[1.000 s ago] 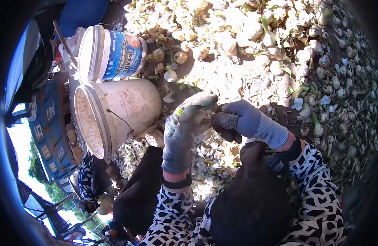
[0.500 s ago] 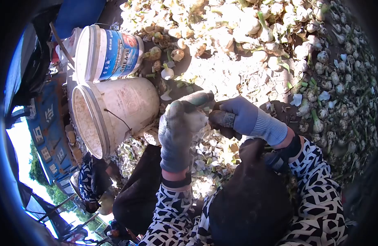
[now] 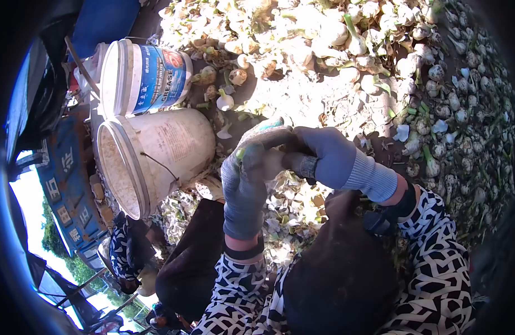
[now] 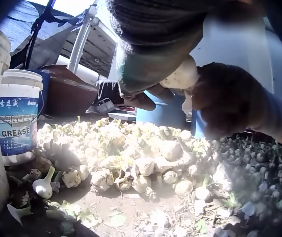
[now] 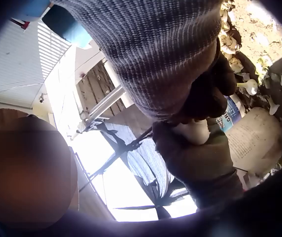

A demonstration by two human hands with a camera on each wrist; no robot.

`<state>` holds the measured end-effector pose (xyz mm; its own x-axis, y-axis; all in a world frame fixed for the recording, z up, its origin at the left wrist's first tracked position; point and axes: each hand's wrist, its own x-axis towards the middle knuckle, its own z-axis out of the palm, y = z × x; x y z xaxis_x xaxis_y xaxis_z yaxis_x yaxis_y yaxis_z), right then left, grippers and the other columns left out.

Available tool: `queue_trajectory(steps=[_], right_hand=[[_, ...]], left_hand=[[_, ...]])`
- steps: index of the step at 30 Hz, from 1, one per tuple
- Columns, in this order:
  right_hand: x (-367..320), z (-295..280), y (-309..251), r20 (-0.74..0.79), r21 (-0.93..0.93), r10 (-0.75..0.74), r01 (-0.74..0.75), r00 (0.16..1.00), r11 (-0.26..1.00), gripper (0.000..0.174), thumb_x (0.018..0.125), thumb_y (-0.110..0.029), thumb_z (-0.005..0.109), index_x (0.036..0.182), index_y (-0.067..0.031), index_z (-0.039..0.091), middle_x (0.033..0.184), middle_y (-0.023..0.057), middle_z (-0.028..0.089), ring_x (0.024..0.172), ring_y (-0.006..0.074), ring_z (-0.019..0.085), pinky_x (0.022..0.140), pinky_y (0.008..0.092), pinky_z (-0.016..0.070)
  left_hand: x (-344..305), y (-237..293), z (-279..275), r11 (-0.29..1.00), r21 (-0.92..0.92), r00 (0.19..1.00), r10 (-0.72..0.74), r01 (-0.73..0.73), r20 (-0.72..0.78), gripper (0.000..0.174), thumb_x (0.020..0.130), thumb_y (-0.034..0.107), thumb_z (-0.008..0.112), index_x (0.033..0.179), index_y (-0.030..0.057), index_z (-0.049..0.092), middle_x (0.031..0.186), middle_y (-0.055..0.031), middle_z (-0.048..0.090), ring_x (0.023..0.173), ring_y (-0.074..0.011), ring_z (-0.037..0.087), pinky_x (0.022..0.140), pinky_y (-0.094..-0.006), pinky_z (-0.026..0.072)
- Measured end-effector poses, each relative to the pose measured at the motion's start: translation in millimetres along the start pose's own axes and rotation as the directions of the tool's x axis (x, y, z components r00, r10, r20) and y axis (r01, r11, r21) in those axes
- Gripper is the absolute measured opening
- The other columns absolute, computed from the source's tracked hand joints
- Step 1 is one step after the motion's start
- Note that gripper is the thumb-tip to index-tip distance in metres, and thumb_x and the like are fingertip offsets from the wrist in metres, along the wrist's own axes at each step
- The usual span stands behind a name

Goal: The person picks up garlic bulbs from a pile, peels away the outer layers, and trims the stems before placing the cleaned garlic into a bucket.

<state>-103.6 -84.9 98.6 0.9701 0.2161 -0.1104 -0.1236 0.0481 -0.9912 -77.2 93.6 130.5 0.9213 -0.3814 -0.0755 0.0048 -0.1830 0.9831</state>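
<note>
Smooth plastic buckets (image 3: 182, 137), knit-cloth gloves (image 3: 243, 192), smooth pale bulb (image 4: 181, 74).

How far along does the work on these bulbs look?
Partly done, I judge: loose pale peelings lie scattered. In hand, the left hand and right hand grip one white bulb. Probably left: the dusty bulbs at the right, some with green stems. Whether the sunlit heap is finished, I cannot tell.

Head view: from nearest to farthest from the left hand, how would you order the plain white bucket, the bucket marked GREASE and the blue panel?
In that picture, from the left hand:
1. Plain white bucket, just to its left.
2. Bucket marked GREASE, above the plain one.
3. Blue panel, up near the top left.
</note>
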Motion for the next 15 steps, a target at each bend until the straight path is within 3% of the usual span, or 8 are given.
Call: queue_trajectory(steps=[3, 4, 5, 8, 11, 12, 13, 15], right_hand=[[-4.5, -1.5, 17.8, 0.093, -0.014, 0.283, -0.283, 0.954, 0.959, 0.021, 0.084, -0.019, 0.064, 0.099, -0.0047, 0.061, 0.076, 0.013, 0.066, 0.074, 0.0246, 0.067, 0.066, 0.034, 0.0519], [-8.8, 2.6, 41.5, 0.16, -0.254, 0.228, -0.183, 0.961, 0.95, 0.02, 0.083, -0.019, 0.064, 0.097, -0.0052, 0.06, 0.075, 0.0109, 0.065, 0.071, 0.0237, 0.066, 0.065, 0.0338, 0.0514], [-11.5, 6.2, 63.6, 0.239, -0.471, 0.183, -0.051, 0.954, 0.881, 0.02, 0.083, -0.02, 0.064, 0.095, -0.0056, 0.059, 0.074, 0.0087, 0.064, 0.067, 0.0228, 0.064, 0.064, 0.0335, 0.051], [-24.0, 13.9, 69.4, 0.395, -0.675, 0.321, 0.035, 0.86, 0.737, 0.023, 0.078, -0.019, 0.062, 0.098, -0.0085, 0.06, 0.077, 0.0132, 0.063, 0.072, 0.0305, 0.064, 0.067, 0.0396, 0.0512], [-20.1, 8.1, 65.4, 0.323, -0.55, 0.08, 0.118, 0.943, 0.827, 0.029, 0.078, -0.019, 0.06, 0.106, -0.0088, 0.06, 0.075, 0.016, 0.062, 0.071, 0.0308, 0.064, 0.066, 0.0391, 0.051], [-15.3, 3.1, 61.7, 0.323, -0.61, 0.252, -0.003, 0.912, 0.793, 0.032, 0.08, -0.02, 0.06, 0.111, -0.0094, 0.06, 0.073, 0.0159, 0.062, 0.067, 0.0318, 0.063, 0.063, 0.0374, 0.0503], [-14.5, 6.3, 57.6, 0.13, -0.28, -0.056, 0.091, 0.99, 0.956, 0.033, 0.082, -0.024, 0.064, 0.11, -0.0075, 0.061, 0.066, 0.0136, 0.061, 0.061, 0.027, 0.062, 0.059, 0.0353, 0.0493], [0.0, 5.7, 32.7, 0.043, -0.283, -0.035, 0.046, 0.998, 0.958, 0.034, 0.082, -0.03, 0.069, 0.104, -0.0043, 0.062, 0.065, 0.0126, 0.061, 0.058, 0.0209, 0.061, 0.058, 0.0336, 0.0486]], left_hand=[[-1.0, 1.8, 2.1, 0.993, 0.07, 0.988, 0.1, -0.092, -0.116, 0.048, 0.098, 0.037, 0.039, 0.108, -0.0046, 0.06, 0.112, -0.018, 0.063, 0.103, -0.0293, 0.061, 0.095, -0.0444, 0.0453], [3.6, -5.0, -4.4, 0.773, -0.634, 0.992, -0.095, 0.022, -0.081, 0.049, 0.097, 0.039, 0.036, 0.118, -0.0006, 0.054, 0.114, -0.0195, 0.061, 0.115, -0.0361, 0.054, 0.106, -0.0555, 0.0318], [7.9, -7.7, -2.9, 0.697, -0.717, 0.993, -0.07, -0.018, -0.093, 0.048, 0.097, 0.038, 0.034, 0.129, 0.0051, 0.047, 0.124, -0.0198, 0.056, 0.125, -0.0371, 0.044, 0.11, -0.059, 0.0211], [8.5, -8.0, -1.8, 0.23, -0.973, 0.96, -0.277, 0.018, -0.048, 0.047, 0.095, 0.035, 0.036, 0.135, 0.0101, 0.041, 0.134, -0.0185, 0.046, 0.124, -0.0324, 0.044, 0.1, -0.0518, 0.041], [11.1, -25.7, -2.5, 0.207, -0.978, 0.933, -0.354, 0.012, -0.064, 0.049, 0.094, 0.037, 0.037, 0.138, 0.015, 0.037, 0.142, -0.0082, 0.041, 0.126, -0.0286, 0.044, 0.097, -0.0482, 0.0412], [9.1, -26.7, 3.2, 0.353, -0.935, 0.868, -0.475, 0.038, -0.144, 0.049, 0.094, 0.037, 0.038, 0.139, 0.0163, 0.037, 0.14, -0.0055, 0.044, 0.124, -0.025, 0.046, 0.092, -0.046, 0.0434], [9.1, -27.6, 5.9, 0.349, -0.937, 0.869, -0.475, 0.037, -0.142, 0.049, 0.094, 0.037, 0.038, 0.139, 0.0163, 0.037, 0.14, -0.0055, 0.044, 0.124, -0.025, 0.046, 0.092, -0.046, 0.0434], [8.1, -31.3, 9.7, 0.287, -0.957, 0.851, -0.51, 0.033, -0.124, 0.049, 0.094, 0.035, 0.039, 0.139, 0.0153, 0.036, 0.139, -0.006, 0.045, 0.121, -0.0238, 0.048, 0.093, -0.0455, 0.0427]])
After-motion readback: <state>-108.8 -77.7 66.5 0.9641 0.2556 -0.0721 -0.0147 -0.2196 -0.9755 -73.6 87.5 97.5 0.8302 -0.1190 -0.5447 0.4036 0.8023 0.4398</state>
